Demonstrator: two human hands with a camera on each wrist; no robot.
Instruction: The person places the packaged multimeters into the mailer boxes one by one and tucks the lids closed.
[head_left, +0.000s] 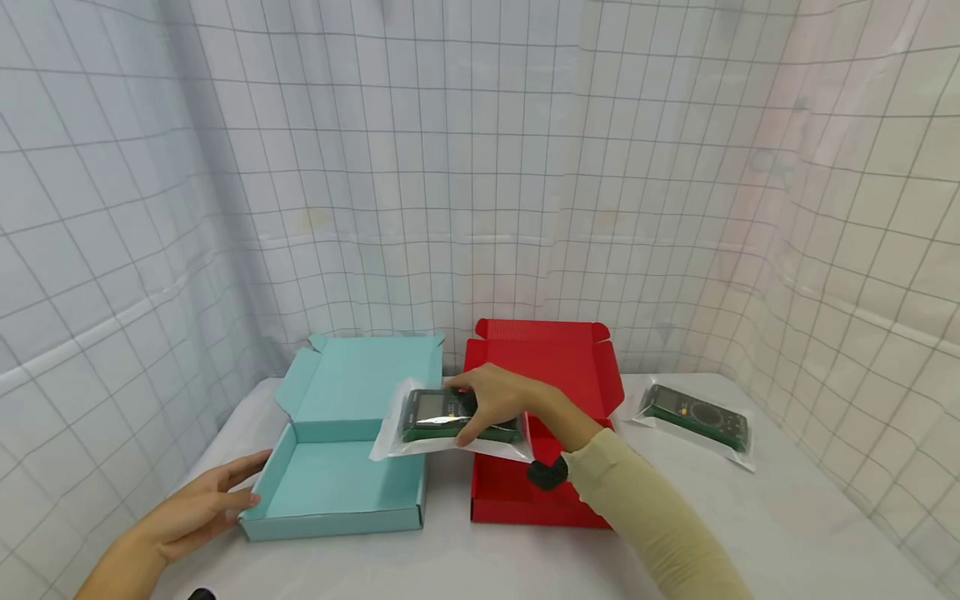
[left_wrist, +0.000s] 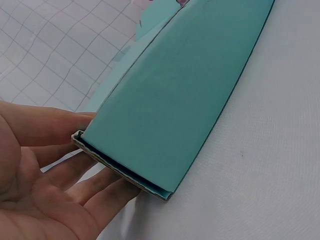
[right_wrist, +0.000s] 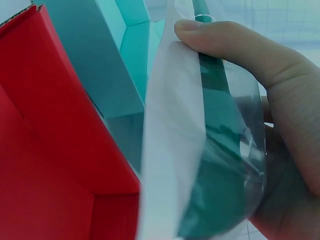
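Observation:
My right hand (head_left: 498, 400) grips a bagged multimeter (head_left: 431, 415) from above, thumb on the near side. The dark-faced, green-sided meter is raised between the two boxes, and its bag overlaps both in the head view. In the right wrist view, the thumb (right_wrist: 220, 37) presses on the clear bag with its white backing. My left hand (head_left: 198, 508) touches the left wall of the light-blue box (head_left: 333, 523), its fingers fairly straight. Seen from the left wrist, those fingers (left_wrist: 102, 192) lie against the box's side at the near corner.
The red box (head_left: 536, 511) stands open just right of the blue one, both lids folded back. Farther right on the white table (head_left: 787, 525) lies a second bagged multimeter (head_left: 697, 417). A grid-patterned curtain (head_left: 517, 167) encloses the table's back and sides.

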